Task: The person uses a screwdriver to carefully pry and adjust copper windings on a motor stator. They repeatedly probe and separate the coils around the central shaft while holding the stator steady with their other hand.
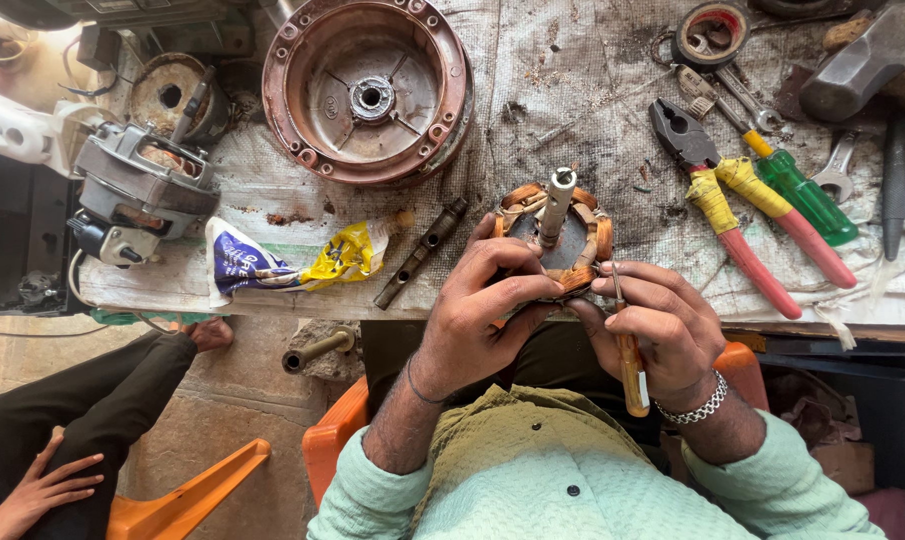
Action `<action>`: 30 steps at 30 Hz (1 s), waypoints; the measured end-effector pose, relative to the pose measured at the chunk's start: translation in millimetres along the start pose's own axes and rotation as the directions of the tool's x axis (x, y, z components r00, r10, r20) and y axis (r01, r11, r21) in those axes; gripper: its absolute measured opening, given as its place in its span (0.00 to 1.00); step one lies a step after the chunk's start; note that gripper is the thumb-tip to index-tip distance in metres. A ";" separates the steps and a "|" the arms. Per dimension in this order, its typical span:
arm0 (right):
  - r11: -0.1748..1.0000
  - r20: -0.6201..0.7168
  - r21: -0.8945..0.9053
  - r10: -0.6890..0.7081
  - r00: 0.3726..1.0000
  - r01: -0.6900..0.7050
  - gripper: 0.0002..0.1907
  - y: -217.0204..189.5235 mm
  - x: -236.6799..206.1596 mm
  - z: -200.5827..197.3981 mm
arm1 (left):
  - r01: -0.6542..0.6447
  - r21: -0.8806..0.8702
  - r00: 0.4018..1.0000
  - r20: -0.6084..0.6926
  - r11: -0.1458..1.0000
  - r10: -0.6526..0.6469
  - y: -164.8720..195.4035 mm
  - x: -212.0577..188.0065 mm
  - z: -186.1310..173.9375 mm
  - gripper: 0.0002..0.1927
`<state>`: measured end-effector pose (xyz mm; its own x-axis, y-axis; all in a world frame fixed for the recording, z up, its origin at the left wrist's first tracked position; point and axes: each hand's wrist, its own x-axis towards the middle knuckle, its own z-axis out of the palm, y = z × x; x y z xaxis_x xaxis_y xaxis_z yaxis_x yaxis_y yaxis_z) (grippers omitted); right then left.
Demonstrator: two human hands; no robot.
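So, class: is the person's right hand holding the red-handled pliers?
No: the right hand grips a small orange-handled screwdriver, while the red-handled pliers lie untouched on the bench.

stator [573, 262]: copper-wound, shaft upright, bench edge | screwdriver [629, 362]: yellow handle, tip at windings

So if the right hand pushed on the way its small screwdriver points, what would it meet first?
The right hand holds an orange-handled screwdriver with its tip aimed up at the copper-wound stator, which the left hand steadies. The tip looks to be at the windings already, so those come first; depth is hard to judge.
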<state>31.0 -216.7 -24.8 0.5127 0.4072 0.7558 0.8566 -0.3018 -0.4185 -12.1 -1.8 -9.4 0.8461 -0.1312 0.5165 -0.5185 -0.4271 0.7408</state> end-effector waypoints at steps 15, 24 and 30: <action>1.000 0.011 0.001 -0.018 1.000 0.018 0.20 2.8 -2.1 1.4 | -0.001 0.016 1.000 0.002 1.000 0.001 0.4 0.1 -0.6 0.19; 1.000 0.013 -0.006 -0.022 1.000 0.022 0.21 2.7 -0.7 0.6 | 0.001 0.011 1.000 0.004 1.000 -0.001 0.5 -0.4 0.2 0.19; 1.000 0.025 -0.011 -0.020 0.999 0.020 0.20 2.9 0.0 0.5 | 0.006 0.021 1.000 0.007 1.000 -0.007 1.0 0.0 -0.6 0.18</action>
<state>33.5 -217.1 -26.3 0.4968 0.4343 0.7514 0.8661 -0.3032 -0.3974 -12.7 -1.7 -8.4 0.8504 -0.1344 0.5087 -0.5103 -0.4464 0.7350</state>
